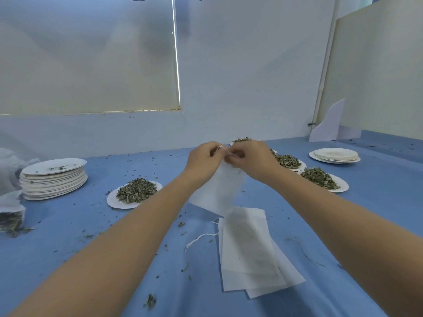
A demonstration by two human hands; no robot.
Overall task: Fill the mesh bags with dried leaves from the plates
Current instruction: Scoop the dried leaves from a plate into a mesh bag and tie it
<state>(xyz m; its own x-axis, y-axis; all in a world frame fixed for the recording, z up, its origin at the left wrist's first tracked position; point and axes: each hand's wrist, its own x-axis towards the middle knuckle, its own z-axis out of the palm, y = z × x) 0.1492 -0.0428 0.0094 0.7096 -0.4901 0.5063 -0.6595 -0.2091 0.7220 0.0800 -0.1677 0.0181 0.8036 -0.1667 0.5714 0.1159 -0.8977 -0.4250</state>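
Observation:
A white mesh bag [219, 191] hangs in the air above the blue table, held at its top edge. My left hand [202, 160] and my right hand [251, 159] both pinch that top edge, close together. Below it lies a small pile of flat empty mesh bags [249, 255] with a loose white drawstring [199, 239]. A plate of dried leaves [135, 194] sits to the left of my left forearm. Two more plates of leaves [320, 179] [289, 162] sit to the right, and another leaf plate [240, 140] shows behind my hands.
A tall stack of empty plates [52, 179] stands at the left. A short stack of empty plates [335, 155] sits at the back right. A filled bag with spilled leaves [11, 219] lies at the left edge. Leaf crumbs dot the blue cloth [114, 248].

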